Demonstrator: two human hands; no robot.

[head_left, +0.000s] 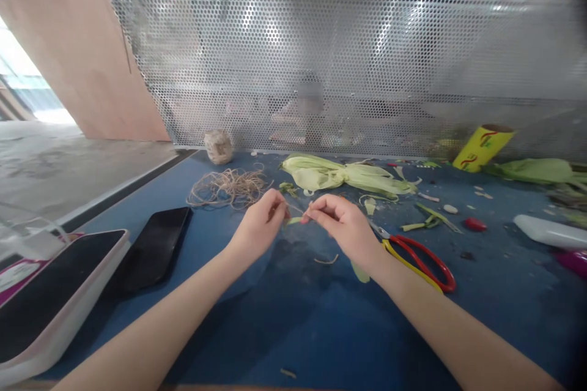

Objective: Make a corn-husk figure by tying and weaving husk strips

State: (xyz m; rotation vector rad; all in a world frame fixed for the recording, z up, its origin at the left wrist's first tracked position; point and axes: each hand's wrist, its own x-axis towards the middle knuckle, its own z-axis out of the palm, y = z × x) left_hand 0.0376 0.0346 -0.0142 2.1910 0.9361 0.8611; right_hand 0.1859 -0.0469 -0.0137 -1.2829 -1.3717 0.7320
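My left hand (261,219) and my right hand (342,223) meet above the blue table (293,317). Both are pinched on a small strip of green corn husk (295,219) held between them. A thin tan string seems to run with the strip, too fine to make out well. Just beyond the hands lies a bundle of pale green corn husks (343,175). A loose tangle of tan twine (229,188) lies to the far left of my left hand, with a twine ball (219,146) behind it.
Scissors with red and yellow handles (419,259) lie right of my right hand. A black phone (153,247) and a white-edged device (50,299) sit at the left. A yellow roll (481,147), husk scraps and a white object (550,232) are at the right. A perforated metal screen (348,67) backs the table.
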